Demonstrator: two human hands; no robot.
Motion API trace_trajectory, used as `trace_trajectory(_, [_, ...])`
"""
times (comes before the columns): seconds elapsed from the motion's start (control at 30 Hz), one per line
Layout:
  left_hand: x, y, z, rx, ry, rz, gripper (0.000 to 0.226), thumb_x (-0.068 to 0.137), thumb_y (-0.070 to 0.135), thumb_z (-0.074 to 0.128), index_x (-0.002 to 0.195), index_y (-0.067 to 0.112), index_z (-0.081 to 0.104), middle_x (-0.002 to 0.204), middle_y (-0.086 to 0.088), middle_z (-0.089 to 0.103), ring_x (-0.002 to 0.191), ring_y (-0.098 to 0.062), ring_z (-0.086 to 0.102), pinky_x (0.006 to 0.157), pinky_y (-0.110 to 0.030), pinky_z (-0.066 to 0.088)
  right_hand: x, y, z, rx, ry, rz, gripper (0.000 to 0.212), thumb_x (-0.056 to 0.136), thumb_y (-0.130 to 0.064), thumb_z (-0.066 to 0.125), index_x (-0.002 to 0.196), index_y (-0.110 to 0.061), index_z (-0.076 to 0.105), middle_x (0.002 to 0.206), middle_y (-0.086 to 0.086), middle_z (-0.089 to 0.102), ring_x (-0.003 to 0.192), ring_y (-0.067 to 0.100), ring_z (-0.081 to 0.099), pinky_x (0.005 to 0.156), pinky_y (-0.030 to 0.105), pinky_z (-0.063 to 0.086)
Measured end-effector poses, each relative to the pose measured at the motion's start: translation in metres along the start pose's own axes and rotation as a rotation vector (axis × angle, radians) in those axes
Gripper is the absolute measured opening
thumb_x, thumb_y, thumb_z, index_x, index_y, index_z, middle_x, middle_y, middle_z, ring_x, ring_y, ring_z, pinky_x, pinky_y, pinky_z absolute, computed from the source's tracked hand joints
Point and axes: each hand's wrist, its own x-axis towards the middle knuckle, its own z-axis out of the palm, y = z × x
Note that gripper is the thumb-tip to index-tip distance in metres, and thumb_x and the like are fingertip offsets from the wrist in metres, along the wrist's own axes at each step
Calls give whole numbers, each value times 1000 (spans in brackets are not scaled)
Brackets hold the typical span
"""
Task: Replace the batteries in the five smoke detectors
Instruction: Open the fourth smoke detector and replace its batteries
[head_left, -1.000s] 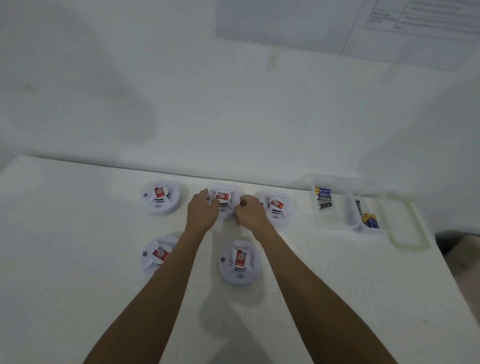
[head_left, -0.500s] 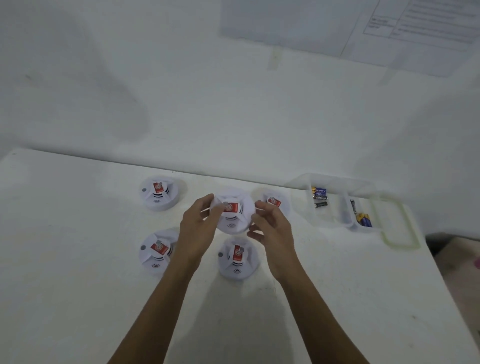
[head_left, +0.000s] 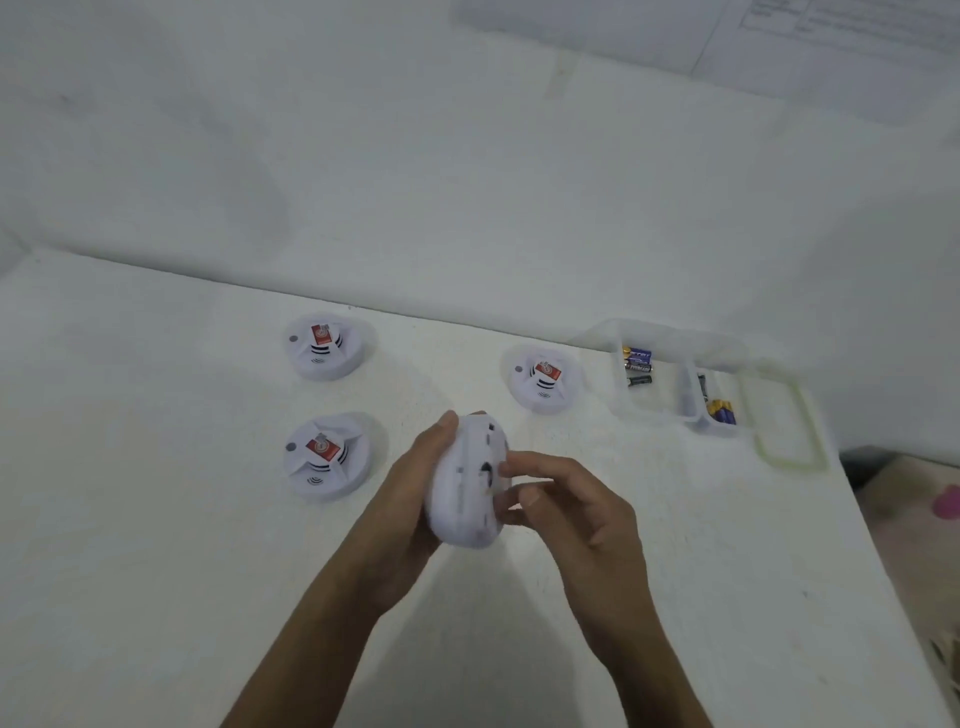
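Two hands (left (head_left: 410, 501), right (head_left: 582, 514)) round detector (head_left: 465, 486).

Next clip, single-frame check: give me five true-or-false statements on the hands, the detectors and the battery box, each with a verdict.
1. The left hand and right hand together hold one held detector off the table. True.
2. The held detector shows its red label to the camera. False: a plain white side faces the camera, and no label shows.
3. Three others lie on the table with their red labels up: the far-left detector, the near-left detector and the right detector. True.
4. The clear container holds nothing. False: batteries lie in both compartments.
5. The container stands to the right of the detectors. True.
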Motion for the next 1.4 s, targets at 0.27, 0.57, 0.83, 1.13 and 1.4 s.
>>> trace_trajectory(0.27, [-16,-11,3,-340,-171,-84,58,94,48,30,133,11,52,135,-20,53,125,-41,48,104,-51,39,-19,-13,6,-481,149,-154,38,78,-49,56,101,-21,67,87,-12,62,77,6,61,62,7,47])
trace_trajectory(0.57, [-17,-24,15,-440,-210,-68,60,91,47,32,136,11,47,139,-18,49,127,-38,45,100,-48,42,-27,-22,21,-776,204,-43,74,60,-70,63,114,-20,59,101,-3,58,83,12,57,64,11,45])
trace_trajectory(0.83, [-14,-25,17,-340,-142,-10,61,90,47,27,135,11,47,133,-18,54,115,-34,56,91,-43,51,-28,-31,25,-851,47,113,84,65,-76,58,131,-33,29,108,-17,27,106,3,39,92,16,44])
trace_trajectory(1.13, [-12,-24,20,-337,-141,57,50,80,47,37,101,22,75,111,-9,69,98,-26,67,82,-38,56,-21,-27,18,-794,30,70,75,69,-63,68,127,-30,34,112,-12,35,108,7,44,91,30,51])
trace_trajectory(1.4, [-14,-18,32,-312,-123,118,48,82,42,33,82,26,78,88,-2,74,80,-17,71,68,-29,59,-16,-27,19,-800,10,72,78,73,-57,67,134,-28,27,119,-9,31,113,6,34,95,25,47])
